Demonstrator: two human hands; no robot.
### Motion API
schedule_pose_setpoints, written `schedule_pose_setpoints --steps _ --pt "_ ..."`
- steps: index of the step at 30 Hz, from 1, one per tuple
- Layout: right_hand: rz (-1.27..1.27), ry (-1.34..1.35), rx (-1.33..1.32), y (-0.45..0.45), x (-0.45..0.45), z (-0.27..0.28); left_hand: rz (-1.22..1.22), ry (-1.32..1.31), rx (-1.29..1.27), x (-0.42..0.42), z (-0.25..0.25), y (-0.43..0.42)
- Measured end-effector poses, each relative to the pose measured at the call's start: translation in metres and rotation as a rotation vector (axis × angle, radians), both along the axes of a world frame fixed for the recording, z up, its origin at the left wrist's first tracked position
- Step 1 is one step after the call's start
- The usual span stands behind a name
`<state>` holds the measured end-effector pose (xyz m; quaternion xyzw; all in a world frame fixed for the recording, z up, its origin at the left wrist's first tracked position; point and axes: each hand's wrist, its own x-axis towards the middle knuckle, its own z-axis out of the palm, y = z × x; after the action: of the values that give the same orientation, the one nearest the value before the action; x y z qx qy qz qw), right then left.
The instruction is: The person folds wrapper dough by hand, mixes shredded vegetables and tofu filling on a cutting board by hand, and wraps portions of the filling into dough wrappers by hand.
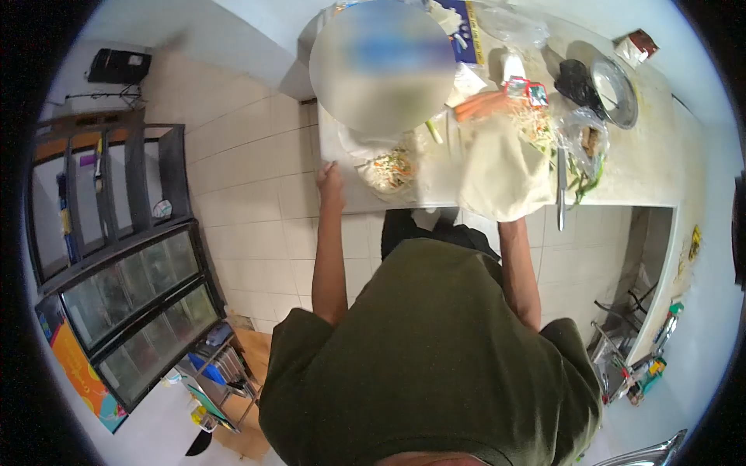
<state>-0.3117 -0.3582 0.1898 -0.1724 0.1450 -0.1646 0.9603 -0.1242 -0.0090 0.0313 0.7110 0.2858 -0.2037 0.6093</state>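
My right hand is hidden beneath a pale, round flatbread sheet [507, 172], which drapes over it; only the wrist and forearm show below. The sheet hangs at the table's front edge, over part of a pile of shredded vegetables [536, 128]. My left hand [330, 177] is at the table's left edge with its fingers curled; what they hold, if anything, I cannot make out. To its right lies another flatbread with a heap of shredded carrot and cabbage filling [392, 171] on it.
A knife [561, 190] juts over the front edge, beside green trimmings [583, 182] and a clear plastic bag [581, 136]. Carrots [480, 106] lie behind the sheet. A metal bowl [615, 89] and a black bag [573, 79] stand at the right. A blurred disc covers the back left.
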Motion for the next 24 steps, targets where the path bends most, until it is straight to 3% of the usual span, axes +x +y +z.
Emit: schedule_pose_setpoints --steps 3,6,8,10,11,14,18,24 --pt "0.01 0.001 -0.03 0.006 0.007 -0.003 -0.131 -0.151 -0.003 -0.043 0.073 -0.029" --pt "0.028 0.018 -0.087 0.016 0.014 -0.006 -0.344 -0.502 -0.279 -0.085 0.128 -0.075" --pt "0.062 -0.013 -0.055 0.02 0.014 -0.011 -0.625 -0.738 -0.183 -0.114 0.196 -0.116" --pt "0.139 -0.249 0.253 0.019 0.011 -0.017 -0.899 -1.075 -0.065 -0.135 0.23 -0.152" --pt "-0.045 0.017 0.006 0.028 0.007 -0.01 -0.981 -1.171 -0.027 -0.148 0.246 -0.172" --pt "-0.014 -0.037 0.053 0.027 -0.022 -0.007 -1.128 -1.355 0.202 -0.189 0.262 -0.219" --pt "-0.006 -0.122 0.169 0.017 -0.049 -0.015 -1.121 -1.399 0.309 -0.216 0.248 -0.247" --pt "-0.02 -0.186 0.216 -0.001 -0.064 -0.018 -1.066 -1.016 -0.093 -0.227 0.259 -0.262"
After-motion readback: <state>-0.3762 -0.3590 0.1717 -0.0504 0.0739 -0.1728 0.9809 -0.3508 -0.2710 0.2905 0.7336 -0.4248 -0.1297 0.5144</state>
